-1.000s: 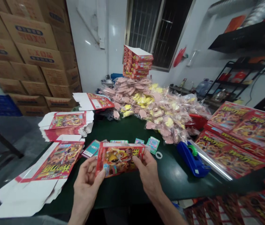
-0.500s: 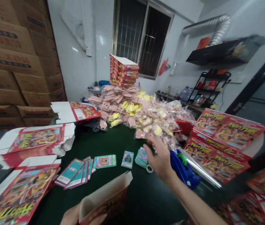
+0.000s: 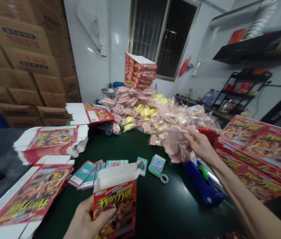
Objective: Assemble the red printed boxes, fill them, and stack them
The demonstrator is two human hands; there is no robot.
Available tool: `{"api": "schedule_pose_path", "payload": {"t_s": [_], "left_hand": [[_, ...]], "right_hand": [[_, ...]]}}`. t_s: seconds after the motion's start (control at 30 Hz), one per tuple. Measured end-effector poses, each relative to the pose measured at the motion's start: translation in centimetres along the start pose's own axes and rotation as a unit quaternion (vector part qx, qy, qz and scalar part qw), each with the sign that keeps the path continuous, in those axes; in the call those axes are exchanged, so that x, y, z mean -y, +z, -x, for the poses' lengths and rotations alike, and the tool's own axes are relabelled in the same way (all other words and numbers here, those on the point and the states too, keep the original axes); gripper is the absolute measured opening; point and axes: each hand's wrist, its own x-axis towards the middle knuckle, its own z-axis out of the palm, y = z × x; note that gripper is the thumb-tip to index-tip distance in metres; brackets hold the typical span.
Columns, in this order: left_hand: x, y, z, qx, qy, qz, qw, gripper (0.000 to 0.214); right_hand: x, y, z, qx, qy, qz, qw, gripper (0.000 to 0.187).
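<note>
Red printed carton (image 3: 115, 202) stands upright in the left hand (image 3: 88, 219), which is gripping it, long axis vertical, open end up, over the near side of the green table (image 3: 160, 212). Right hand (image 3: 200, 144) is well to the right, clenched on a clear bag of pink pieces (image 3: 174, 146) (bag far from carton). Earlier frame: right hand open, carton tilted lower.

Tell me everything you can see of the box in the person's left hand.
The small printed paperboard box stands roughly upright in the left hand, whose fingers wrap its lower part. Its glossy red front carries a bold Chinese title above colourful artwork. The top is open, with a white flap raised at the back and white board showing inside. Its bottom runs out of view, so the lower end cannot be seen.
</note>
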Motion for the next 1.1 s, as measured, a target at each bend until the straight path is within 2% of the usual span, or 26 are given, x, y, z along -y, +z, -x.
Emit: {"api": "schedule_pose_path", "payload": {"t_s": [0.03,0.07,0.13,0.2,0.3,0.4,0.47,0.57,0.63,0.7,0.83,0.9,1.1], "left_hand": [[-0.6,0.1,0.0,0.027,0.0,0.021,0.999,0.04],[-1.1,0.3,0.0,0.048,0.001,0.043,0.998,0.041],[-1.9,0.6,0.0,0.104,0.008,0.078,0.991,0.04],[-2.3,0.7,0.1,0.157,0.018,0.1,0.982,0.04],[-2.6,0.5,0.8,0.228,0.024,0.11,0.967,0.038],[-2.7,0.0,1.8,0.284,0.011,0.132,0.95,0.041],[-2.6,-0.3,2.2,0.297,-0.006,0.153,0.942,0.043],[-2.3,-0.5,2.4,0.289,-0.03,0.154,0.944,0.044],[-2.1,-0.5,2.2,0.29,-0.039,0.157,0.943,0.049],[-2.1,-0.4,2.1,0.298,-0.043,0.158,0.94,0.054],[-2.6,-0.4,1.9,0.323,-0.041,0.137,0.936,0.053],[-2.9,-0.3,1.9,0.334,-0.037,0.13,0.933,0.05],[-2.8,0.0,1.9,0.299,-0.039,0.171,0.938,0.048]], "right_hand": [[0.9,-0.6,1.1,0.028,-0.021,-0.1,0.994,0.039],[1.9,-1.1,2.3,0.052,-0.045,-0.208,0.976,0.037],[3.9,-1.7,4.6,0.09,-0.106,-0.383,0.913,0.026],[5.9,-1.9,6.5,0.12,-0.179,-0.434,0.875,0.016],[8.3,-1.8,8.0,0.164,-0.285,-0.399,0.856,0.012],[9.6,-2.0,8.1,0.171,-0.4,-0.316,0.843,0.019],[10.0,-2.5,7.9,0.18,-0.466,-0.249,0.83,0.023],[10.6,-3.8,7.9,0.232,-0.52,-0.187,0.8,0.029],[11.0,-4.5,8.1,0.265,-0.541,-0.16,0.782,0.031],[11.1,-4.9,8.3,0.281,-0.544,-0.139,0.778,0.031],[10.4,-5.1,7.9,0.264,-0.483,-0.151,0.821,0.025],[10.2,-5.2,7.5,0.258,-0.476,-0.152,0.827,0.025],[12.1,-5.6,8.1,0.294,-0.561,-0.118,0.765,0.038]]}}
